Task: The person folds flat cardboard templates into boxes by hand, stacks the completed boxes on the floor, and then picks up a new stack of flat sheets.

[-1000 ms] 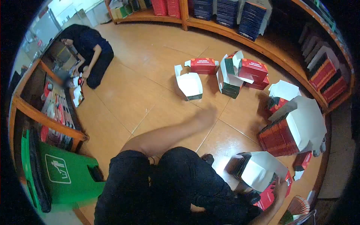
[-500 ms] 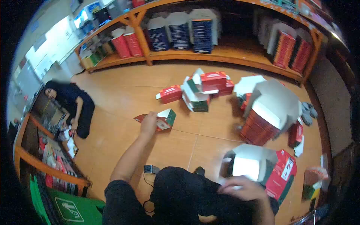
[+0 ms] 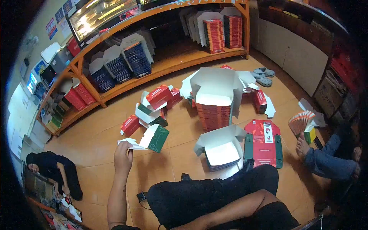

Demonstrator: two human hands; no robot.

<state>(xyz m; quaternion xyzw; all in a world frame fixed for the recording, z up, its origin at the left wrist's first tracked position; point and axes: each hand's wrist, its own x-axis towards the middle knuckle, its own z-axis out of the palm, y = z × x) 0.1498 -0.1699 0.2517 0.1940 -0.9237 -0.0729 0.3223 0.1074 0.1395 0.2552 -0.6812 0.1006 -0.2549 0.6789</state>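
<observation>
My left hand (image 3: 123, 156) is closed on the white flap of a small folded cardboard box (image 3: 156, 140), green outside and white inside, held above the floor. My right forearm (image 3: 230, 209) crosses low over my lap, and its hand is past the bottom edge of the view. Before my knees stands a stack of nested open boxes (image 3: 222, 155), white inside. Beside it lies a flattened red and green box (image 3: 263, 143). Behind is a taller stack of nested red boxes (image 3: 214, 115). Several folded red and green boxes (image 3: 159, 97) lie in a loose heap beyond my left hand.
A wooden shelf (image 3: 172, 63) with stacked cartons runs along the back. Grey clogs (image 3: 263, 78) lie near the wall. Another person's bare foot (image 3: 302, 147) is at right, beside a fanned stack of cartons (image 3: 301, 122). A person in dark clothes (image 3: 63, 170) is low at left.
The view has swung to the right. My left hand still holds the small box, now with its green side showing. My right hand has left the open boxes and dropped out of sight.
</observation>
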